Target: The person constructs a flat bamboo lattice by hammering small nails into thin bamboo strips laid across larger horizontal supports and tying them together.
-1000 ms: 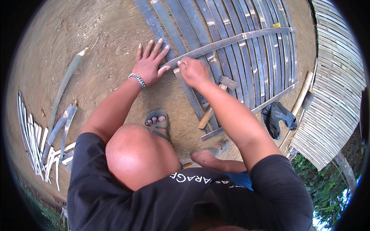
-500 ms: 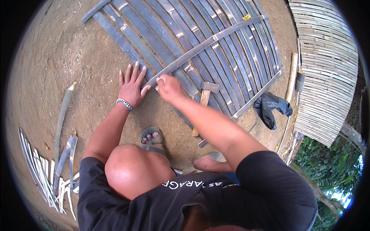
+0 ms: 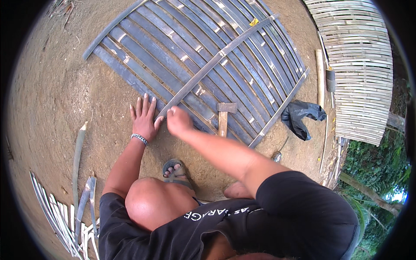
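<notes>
A panel of dark bamboo slats (image 3: 152,52) lies on the ground in front of me, crossed by a long bamboo strip (image 3: 199,78). My left hand (image 3: 145,121) is spread flat, its fingertips at the panel's near left edge and its thumb against the strip's near end. Just right of it, my right hand (image 3: 180,123) is closed in a fist over that end, slightly blurred; whatever it grips is hidden. A tool with a dark metal head and wooden handle (image 3: 223,123) rests on the slats to the right, partly behind my right forearm.
Pale split bamboo strips (image 3: 60,225) are piled at the lower left, near a pointed bamboo piece (image 3: 79,151). A black plastic bag (image 3: 299,117) lies right of the panel. Beyond it are a bamboo pole (image 3: 320,78) and a slatted bamboo structure (image 3: 359,65).
The view has shifted, showing more of the panel's far left corner. My right fist stays near the strip's end, and my left hand remains flat beside it.
</notes>
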{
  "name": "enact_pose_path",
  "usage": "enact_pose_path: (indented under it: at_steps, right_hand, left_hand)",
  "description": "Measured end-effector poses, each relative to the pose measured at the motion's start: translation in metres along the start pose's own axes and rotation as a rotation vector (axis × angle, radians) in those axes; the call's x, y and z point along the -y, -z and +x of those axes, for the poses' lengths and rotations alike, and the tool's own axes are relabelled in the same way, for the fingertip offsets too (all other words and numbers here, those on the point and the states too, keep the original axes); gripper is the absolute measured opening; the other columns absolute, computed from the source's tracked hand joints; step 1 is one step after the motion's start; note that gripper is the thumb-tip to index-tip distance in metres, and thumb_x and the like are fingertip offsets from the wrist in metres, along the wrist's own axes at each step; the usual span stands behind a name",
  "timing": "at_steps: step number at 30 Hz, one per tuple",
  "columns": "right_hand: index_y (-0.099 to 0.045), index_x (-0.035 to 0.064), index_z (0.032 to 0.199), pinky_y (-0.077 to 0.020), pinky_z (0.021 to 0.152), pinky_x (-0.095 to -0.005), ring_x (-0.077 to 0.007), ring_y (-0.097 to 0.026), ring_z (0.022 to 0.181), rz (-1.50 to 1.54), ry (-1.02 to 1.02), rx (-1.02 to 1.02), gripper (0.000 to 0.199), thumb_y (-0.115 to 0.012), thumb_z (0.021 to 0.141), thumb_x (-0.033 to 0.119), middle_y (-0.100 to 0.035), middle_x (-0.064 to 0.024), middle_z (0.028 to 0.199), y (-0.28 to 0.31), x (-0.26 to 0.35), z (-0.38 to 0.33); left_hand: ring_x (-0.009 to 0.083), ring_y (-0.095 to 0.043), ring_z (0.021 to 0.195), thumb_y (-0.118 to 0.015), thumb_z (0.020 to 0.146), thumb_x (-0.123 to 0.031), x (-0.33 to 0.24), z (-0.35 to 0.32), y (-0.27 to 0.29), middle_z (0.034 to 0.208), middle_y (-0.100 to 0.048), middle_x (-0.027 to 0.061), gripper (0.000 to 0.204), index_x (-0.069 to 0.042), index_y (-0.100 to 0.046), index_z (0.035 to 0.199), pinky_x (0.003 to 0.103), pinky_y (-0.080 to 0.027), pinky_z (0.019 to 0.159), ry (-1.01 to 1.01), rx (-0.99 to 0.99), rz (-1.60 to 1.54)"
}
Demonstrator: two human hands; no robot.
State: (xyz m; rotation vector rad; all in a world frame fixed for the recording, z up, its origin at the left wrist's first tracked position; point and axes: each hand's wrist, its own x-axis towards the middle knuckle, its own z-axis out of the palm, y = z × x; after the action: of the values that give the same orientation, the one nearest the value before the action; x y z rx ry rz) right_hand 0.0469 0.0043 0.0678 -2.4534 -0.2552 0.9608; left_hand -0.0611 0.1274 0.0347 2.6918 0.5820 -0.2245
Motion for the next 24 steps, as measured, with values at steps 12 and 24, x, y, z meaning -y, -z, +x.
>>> enact_pose_path:
  at_steps: [12, 24]
  right_hand:
    - [-0.069, 0.0102, 0.1, -0.052, 0.086, -0.0541, -0.0447, -0.067, 0.099, -0.234, 0.289, 0.083, 0.031, -0.053, 0.098, 0.037, -0.072, -0.0205, 0.101, 0.033, -0.003, 0.017]
    - [-0.069, 0.0093, 0.099, -0.0537, 0.085, -0.0526, -0.0409, -0.068, 0.098, -0.248, 0.356, 0.199, 0.032, -0.052, 0.098, 0.037, -0.072, -0.0194, 0.101, 0.032, -0.01, 0.03]
  left_hand:
    - [0.0372, -0.012, 0.157, -0.06, 0.094, -0.046, -0.005, 0.0, 0.007, 0.171, -0.015, 0.0145, 0.08, -0.015, -0.029, 0.161, 0.06, -0.003, 0.125, 0.016, 0.032, -0.023]
    - [0.0374, -0.012, 0.157, -0.055, 0.097, -0.054, 0.0, -0.001, 0.004, 0.171, -0.016, 0.0116, 0.077, -0.02, -0.029, 0.162, 0.061, -0.003, 0.124, 0.017, 0.013, 0.001]
